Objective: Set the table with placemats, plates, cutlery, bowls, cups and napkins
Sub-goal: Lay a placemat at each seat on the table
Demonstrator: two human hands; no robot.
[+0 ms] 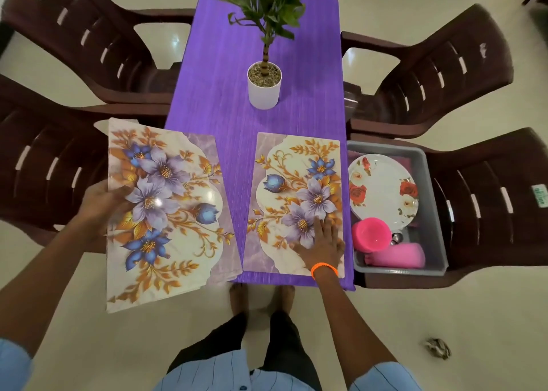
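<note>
A light blue shirt (213,373) with thin dark vertical stripes and a dark blue button (243,388) at the front is worn. Its sleeves (13,364) are seen rolled or cut short above the elbows, both forearms being left bare. An orange band (324,269) is worn on the right wrist. Dark trousers (284,340) are worn, and the feet (238,297) are bare.

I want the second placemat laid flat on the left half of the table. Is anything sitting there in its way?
Nothing visible. The purple table is bare left of the laid placemat; the potted plant stands farther back. The left hand holds the second placemat.
</note>
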